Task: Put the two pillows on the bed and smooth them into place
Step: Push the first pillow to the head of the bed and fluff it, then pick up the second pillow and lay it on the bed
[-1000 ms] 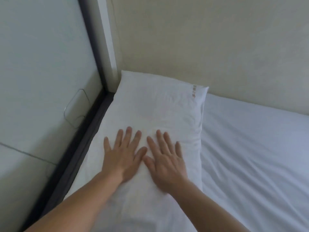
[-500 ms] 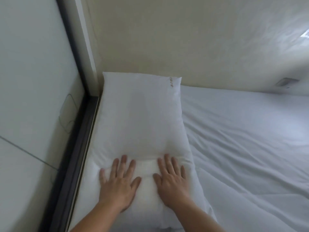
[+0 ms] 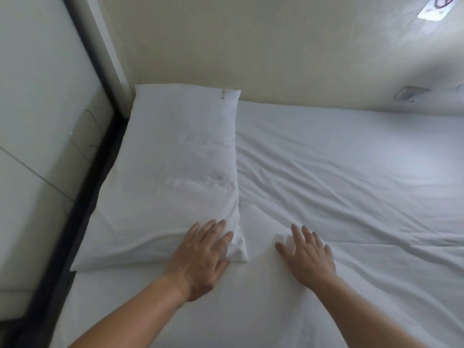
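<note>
Resting flat: hands [image 3: 251, 257] on pillow [image 3: 173, 172], sheet [image 3: 351, 184].

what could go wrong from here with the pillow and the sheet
1. The left hand presses only the near right corner of the pillow, so a push might skew it away from the wall.
2. The right hand lies flat on a wrinkled sheet; sliding it might bunch folds against the pillow's edge.
3. Only one pillow shows, so the second may still need placing.
</note>
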Demonstrator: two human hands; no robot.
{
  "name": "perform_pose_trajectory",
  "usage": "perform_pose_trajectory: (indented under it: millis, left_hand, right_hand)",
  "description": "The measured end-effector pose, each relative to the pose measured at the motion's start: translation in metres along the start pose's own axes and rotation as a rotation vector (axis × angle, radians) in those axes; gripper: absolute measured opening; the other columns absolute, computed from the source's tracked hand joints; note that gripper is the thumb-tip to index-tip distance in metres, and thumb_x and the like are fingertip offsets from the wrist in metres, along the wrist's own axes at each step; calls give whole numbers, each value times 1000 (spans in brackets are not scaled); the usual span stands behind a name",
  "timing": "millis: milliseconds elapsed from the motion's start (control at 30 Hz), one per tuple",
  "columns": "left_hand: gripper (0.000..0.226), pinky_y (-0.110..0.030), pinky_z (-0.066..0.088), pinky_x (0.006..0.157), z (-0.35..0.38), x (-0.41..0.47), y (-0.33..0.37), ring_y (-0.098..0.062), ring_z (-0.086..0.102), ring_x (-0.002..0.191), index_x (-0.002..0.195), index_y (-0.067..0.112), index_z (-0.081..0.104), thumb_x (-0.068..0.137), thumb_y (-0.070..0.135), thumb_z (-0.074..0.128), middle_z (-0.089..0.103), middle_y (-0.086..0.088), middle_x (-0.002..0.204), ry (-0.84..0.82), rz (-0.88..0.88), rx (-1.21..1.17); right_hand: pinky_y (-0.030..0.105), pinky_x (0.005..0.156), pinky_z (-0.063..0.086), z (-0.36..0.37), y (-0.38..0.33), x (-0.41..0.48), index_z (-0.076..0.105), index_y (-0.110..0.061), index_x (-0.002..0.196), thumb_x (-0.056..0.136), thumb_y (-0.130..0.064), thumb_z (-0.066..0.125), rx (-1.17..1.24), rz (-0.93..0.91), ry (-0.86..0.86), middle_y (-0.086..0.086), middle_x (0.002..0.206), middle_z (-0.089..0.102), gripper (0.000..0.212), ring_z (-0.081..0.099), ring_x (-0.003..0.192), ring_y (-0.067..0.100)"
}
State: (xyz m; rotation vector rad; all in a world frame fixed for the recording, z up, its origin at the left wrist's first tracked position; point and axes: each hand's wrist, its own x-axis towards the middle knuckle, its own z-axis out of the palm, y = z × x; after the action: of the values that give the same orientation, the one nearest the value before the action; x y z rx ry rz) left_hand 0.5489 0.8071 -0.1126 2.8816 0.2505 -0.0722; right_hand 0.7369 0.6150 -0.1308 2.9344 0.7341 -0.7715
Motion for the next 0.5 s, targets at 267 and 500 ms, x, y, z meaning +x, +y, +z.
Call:
perform_pose_trajectory:
  millis: [267, 500]
  left_hand:
    - [90, -62, -12, 111, 69, 28, 132, -30, -27, 142, 146, 43, -12, 73, 82, 23, -22, -3, 159, -211, 6, -102]
    - [108, -70, -16, 104, 122, 54, 170, -37, -27, 140, 146, 39, -14, 57, 93, 15, -19, -10, 159, -120, 90, 50]
  right_hand:
    - [51, 116, 9, 19, 104, -63, -5, -41, 150, 75, -88, 14, 64, -103, 164, -7, 162, -1, 90, -1, 148, 19]
    - [53, 107, 30, 109, 152, -118, 25, -21, 151, 79, -77, 28, -95, 87, 179, 10, 150, 39, 91, 36, 135, 32]
